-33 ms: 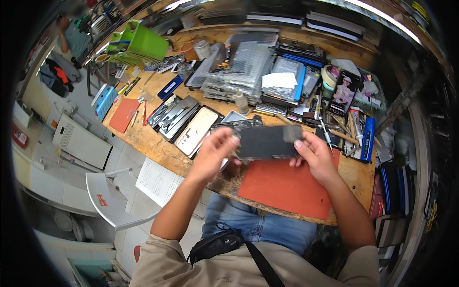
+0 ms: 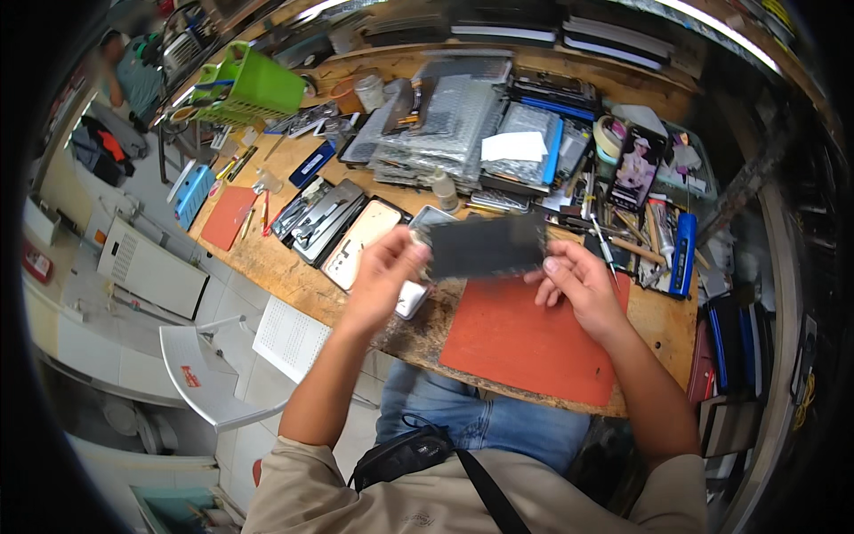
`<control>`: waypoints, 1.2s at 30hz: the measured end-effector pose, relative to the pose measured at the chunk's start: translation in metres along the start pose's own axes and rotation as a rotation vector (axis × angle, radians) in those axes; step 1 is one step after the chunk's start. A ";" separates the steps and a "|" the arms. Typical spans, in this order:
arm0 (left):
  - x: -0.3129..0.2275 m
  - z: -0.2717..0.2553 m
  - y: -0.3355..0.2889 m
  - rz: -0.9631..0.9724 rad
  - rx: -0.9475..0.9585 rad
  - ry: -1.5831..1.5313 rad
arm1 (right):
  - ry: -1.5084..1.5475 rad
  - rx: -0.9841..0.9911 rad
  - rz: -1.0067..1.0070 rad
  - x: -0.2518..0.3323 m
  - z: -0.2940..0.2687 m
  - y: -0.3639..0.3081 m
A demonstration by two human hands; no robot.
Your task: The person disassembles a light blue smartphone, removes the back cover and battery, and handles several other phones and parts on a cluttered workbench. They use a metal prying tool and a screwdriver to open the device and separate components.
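Observation:
A thin dark panel [image 2: 485,246], looking like a phone screen, is held up over the bench. Its surface is blurred. My left hand [image 2: 387,276] is closed on its left end, thumb toward me. At the right end, my right hand [image 2: 578,285] has its fingers loosely bent and apart, close against the edge; firm contact does not show. Below the panel lies an orange-red mat [image 2: 534,343]. Beside my left hand are a pale phone case or back cover [image 2: 363,240] in a dark tray and a small white piece [image 2: 410,300].
Bubble-wrapped packs [image 2: 436,133] are stacked at the back, with a dropper bottle [image 2: 445,190] before them. A lit phone [image 2: 639,169] stands among tools at right. Metal tools [image 2: 322,218] fill a case at left, near a green basket [image 2: 258,84]. A white chair [image 2: 209,365] stands left.
The panel has turned, showing a plainer dark face, and shifted slightly left and up. My right thumb has come off its face, and that hand's fingers have loosened at the edge.

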State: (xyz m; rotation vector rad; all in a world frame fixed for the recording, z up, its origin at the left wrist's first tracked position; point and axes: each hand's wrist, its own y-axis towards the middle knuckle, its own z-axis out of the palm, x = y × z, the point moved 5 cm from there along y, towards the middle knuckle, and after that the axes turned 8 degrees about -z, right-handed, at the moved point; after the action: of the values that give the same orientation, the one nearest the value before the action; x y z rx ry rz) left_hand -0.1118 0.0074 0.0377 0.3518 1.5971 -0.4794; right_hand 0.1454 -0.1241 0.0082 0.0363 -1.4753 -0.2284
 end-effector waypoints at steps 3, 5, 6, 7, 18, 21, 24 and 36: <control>-0.013 -0.046 0.028 0.257 -0.094 0.100 | -0.013 -0.027 -0.011 -0.002 -0.005 0.002; -0.013 -0.064 0.032 0.364 -0.137 0.231 | -0.057 -0.008 -0.005 -0.003 -0.004 0.003; -0.006 -0.070 0.033 0.370 -0.106 0.286 | -0.067 0.002 -0.009 -0.003 -0.003 0.002; 0.003 -0.072 0.033 0.363 -0.098 0.305 | -0.068 0.002 0.002 -0.004 -0.003 0.002; 0.040 -0.079 0.032 0.284 -0.027 0.066 | -0.152 -0.010 0.010 -0.018 -0.005 0.002; 0.038 -0.077 0.036 0.373 0.028 0.086 | -0.186 0.004 -0.010 -0.021 -0.004 0.003; 0.042 -0.076 0.039 0.348 0.110 0.163 | -0.198 -0.002 -0.005 -0.022 -0.005 0.003; -0.006 -0.043 0.025 0.353 0.303 0.799 | -0.233 0.039 -0.013 -0.022 0.000 0.001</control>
State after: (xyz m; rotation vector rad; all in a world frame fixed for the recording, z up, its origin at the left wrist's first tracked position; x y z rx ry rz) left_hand -0.1358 0.0512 0.0430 1.1427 2.1643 -0.3154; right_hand 0.1442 -0.1191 -0.0132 0.0523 -1.7124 -0.2198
